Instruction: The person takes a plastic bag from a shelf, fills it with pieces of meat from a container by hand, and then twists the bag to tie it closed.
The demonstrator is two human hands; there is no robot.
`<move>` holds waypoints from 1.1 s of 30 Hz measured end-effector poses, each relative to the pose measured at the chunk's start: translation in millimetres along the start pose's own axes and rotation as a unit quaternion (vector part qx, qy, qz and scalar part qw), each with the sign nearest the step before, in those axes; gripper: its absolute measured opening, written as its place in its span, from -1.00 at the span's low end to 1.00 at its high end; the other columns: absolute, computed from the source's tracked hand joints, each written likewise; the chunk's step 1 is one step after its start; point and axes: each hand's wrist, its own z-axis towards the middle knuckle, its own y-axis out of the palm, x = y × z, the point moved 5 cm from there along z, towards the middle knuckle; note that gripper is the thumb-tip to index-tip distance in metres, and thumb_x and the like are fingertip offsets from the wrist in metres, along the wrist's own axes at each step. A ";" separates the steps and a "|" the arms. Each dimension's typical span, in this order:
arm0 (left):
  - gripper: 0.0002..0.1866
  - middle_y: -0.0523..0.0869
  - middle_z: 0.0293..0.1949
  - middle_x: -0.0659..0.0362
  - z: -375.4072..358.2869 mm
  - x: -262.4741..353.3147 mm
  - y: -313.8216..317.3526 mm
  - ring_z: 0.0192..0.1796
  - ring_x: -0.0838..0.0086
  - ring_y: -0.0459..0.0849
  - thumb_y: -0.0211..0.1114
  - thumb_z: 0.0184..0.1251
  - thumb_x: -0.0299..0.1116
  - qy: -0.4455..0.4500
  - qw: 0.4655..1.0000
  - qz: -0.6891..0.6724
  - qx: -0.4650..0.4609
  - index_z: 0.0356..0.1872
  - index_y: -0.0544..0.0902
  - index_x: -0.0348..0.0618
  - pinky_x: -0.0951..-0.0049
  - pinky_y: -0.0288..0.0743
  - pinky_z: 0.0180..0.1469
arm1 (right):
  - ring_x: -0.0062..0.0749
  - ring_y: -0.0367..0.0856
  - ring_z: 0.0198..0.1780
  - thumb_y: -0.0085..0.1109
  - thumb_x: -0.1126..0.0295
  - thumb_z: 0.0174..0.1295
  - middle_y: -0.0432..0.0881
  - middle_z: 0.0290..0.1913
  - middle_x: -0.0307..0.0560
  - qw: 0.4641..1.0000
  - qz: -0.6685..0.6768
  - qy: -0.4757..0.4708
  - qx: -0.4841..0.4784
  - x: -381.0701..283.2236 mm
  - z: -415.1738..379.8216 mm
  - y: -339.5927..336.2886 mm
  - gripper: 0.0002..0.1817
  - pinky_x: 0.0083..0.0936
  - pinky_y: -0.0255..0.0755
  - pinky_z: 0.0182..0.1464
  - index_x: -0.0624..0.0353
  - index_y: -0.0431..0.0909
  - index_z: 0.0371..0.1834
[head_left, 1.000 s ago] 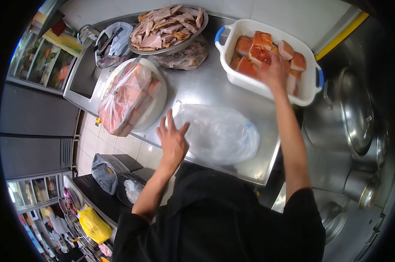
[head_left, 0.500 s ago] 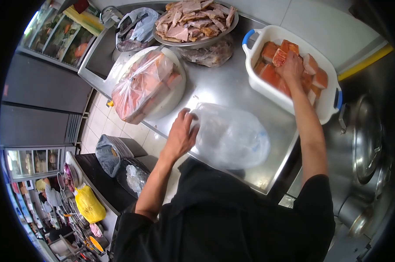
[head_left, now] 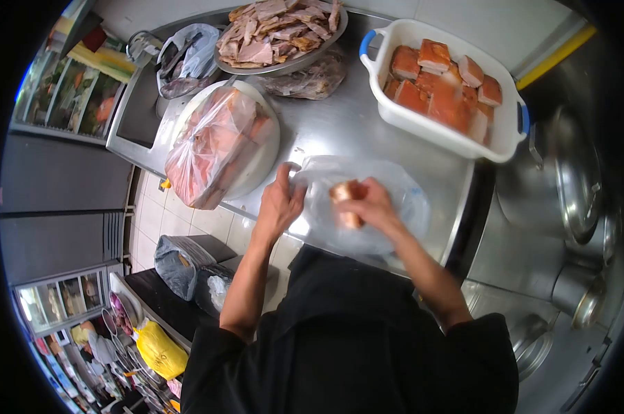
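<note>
Meat piece (head_left: 347, 207): reddish-brown block, blurred, in the right hand, above the clear bag; cannot tell if inside the film or only over it.
Right hand (head_left: 374, 205): closed around the meat piece, thumb and fingers on opposite sides.
Clear bag (head_left: 407, 199): flat on the steel table, under the right hand, left end by the other hand.
Left hand (head_left: 279, 205): fingers curled at the bag's left end; cannot tell if they pinch the film.
Steel table (head_left: 326, 127): bare metal between bag and containers.
White tub (head_left: 428, 140): blue handles, far right of table, beyond the bag.
Meat blocks (head_left: 411, 98): piled in the tub, brown-red tops, paler sides.
Bagged meat (head_left: 212, 141): pink, in clear plastic, leaning over a white round container (head_left: 269, 153), left of the left hand.
Metal bowl (head_left: 284, 68): far edge, heaped with meat strips (head_left: 277, 31).
Dark bagged item (head_left: 312, 81): beside and partly below the bowl.
Lidded pot (head_left: 543, 186): right of table.
Yellow bag (head_left: 160, 350): lower left.
</note>
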 end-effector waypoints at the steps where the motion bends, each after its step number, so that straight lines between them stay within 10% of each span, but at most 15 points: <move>1: -0.66 0.64 -0.51 -0.19 0.6 0.8 -0.6 -0.33 -0.21 0.66 0.20 0.38 -0.38 -0.003 1.000 -0.002 -0.005 0.13 0.41 -0.16 -0.01 0.47 -0.21 | -0.22 0.75 -0.12 0.63 0.00 -0.31 0.75 -0.12 0.10 0.998 -0.033 0.019 0.049 5.3 7.3 14.2 -0.24 -0.39 0.59 0.00 0.31 0.60 -0.09; 5: -0.60 0.72 -0.19 -0.18 -3.1 1.1 -5.7 -0.20 -0.03 0.71 0.25 0.28 -0.52 -0.028 0.999 0.007 -0.026 0.13 0.44 -0.17 0.16 0.53 -0.07 | -0.11 0.77 -0.15 0.53 0.02 -0.24 0.79 -0.22 0.05 0.995 0.003 0.044 0.085 -5.6 29.3 46.4 -0.49 -0.30 0.59 -0.02 0.21 0.69 -0.32; 6: -0.61 0.72 -0.20 -0.18 -4.8 2.3 -7.1 -0.20 -0.02 0.71 0.25 0.27 -0.52 -0.029 0.999 0.003 -0.028 0.13 0.44 -0.17 0.16 0.54 -0.08 | -0.31 0.74 -0.42 0.48 0.19 -0.05 0.78 -0.43 -0.09 0.989 -0.023 0.004 0.146 -8.4 31.2 49.8 -0.74 -0.41 0.61 -0.24 0.15 0.69 -0.54; 10: -0.66 0.62 -0.53 -0.20 -11.8 2.0 -9.5 -0.37 -0.19 0.65 0.21 0.35 -0.44 0.016 1.000 -0.004 -0.010 0.11 0.42 -0.18 0.02 0.46 -0.25 | -0.03 0.72 -0.29 0.57 0.00 -0.21 0.74 -0.42 -0.03 0.976 -0.025 -0.028 0.213 27.0 60.3 63.4 -0.55 -0.21 0.56 -0.10 0.16 0.71 -0.44; 17: -0.65 0.62 -0.52 -0.21 -14.8 -4.5 -5.4 -0.36 -0.21 0.64 0.21 0.34 -0.46 0.016 1.000 -0.015 -0.015 0.11 0.42 -0.19 0.01 0.46 -0.24 | 0.14 0.52 0.14 0.53 0.02 -0.09 0.62 0.03 0.18 0.928 -0.153 0.014 0.339 42.9 71.6 80.1 -0.41 -0.04 0.40 0.19 0.16 0.66 -0.04; 24: -0.66 0.69 -0.39 -0.22 -14.7 -0.6 -4.5 -0.29 -0.18 0.69 0.23 0.34 -0.45 0.011 1.000 -0.011 -0.018 0.10 0.43 -0.18 0.05 0.50 -0.22 | 0.09 0.50 0.19 0.47 0.07 0.05 0.58 0.10 0.13 0.945 -0.209 -0.100 0.230 9.6 32.1 61.1 -0.43 -0.09 0.39 0.24 0.14 0.60 0.07; 27: -0.68 0.71 -0.37 -0.19 -15.5 -0.2 -8.7 -0.31 -0.11 0.70 0.26 0.34 -0.43 -0.013 0.999 -0.029 -0.008 0.08 0.46 -0.17 0.12 0.52 -0.23 | -0.07 0.63 0.02 0.51 0.12 0.05 0.65 0.01 0.03 0.996 -0.069 -0.039 0.039 -31.7 -15.1 19.0 -0.49 -0.22 0.52 0.09 0.11 0.61 0.03; 31: -0.69 0.70 -0.40 -0.12 -15.0 4.9 -12.1 -0.36 0.04 0.67 0.30 0.32 -0.40 -0.025 0.999 -0.036 0.017 0.05 0.52 -0.20 0.23 0.52 -0.23 | -0.08 0.64 0.08 0.53 0.17 0.06 0.67 0.01 0.01 0.897 -0.162 -0.235 0.339 -75.3 1.7 -103.7 -0.51 -0.18 0.52 0.14 0.18 0.60 -0.01; 33: -0.70 0.70 -0.40 -0.10 -14.4 4.7 -12.5 -0.37 0.10 0.68 0.30 0.32 -0.40 -0.031 0.999 -0.037 0.022 0.04 0.53 -0.20 0.25 0.52 -0.22 | 0.01 0.54 0.29 0.52 0.08 0.04 0.54 0.25 0.23 0.816 -0.326 -0.178 0.443 -113.9 28.6 -168.3 -0.28 -0.16 0.45 0.32 0.20 0.46 0.22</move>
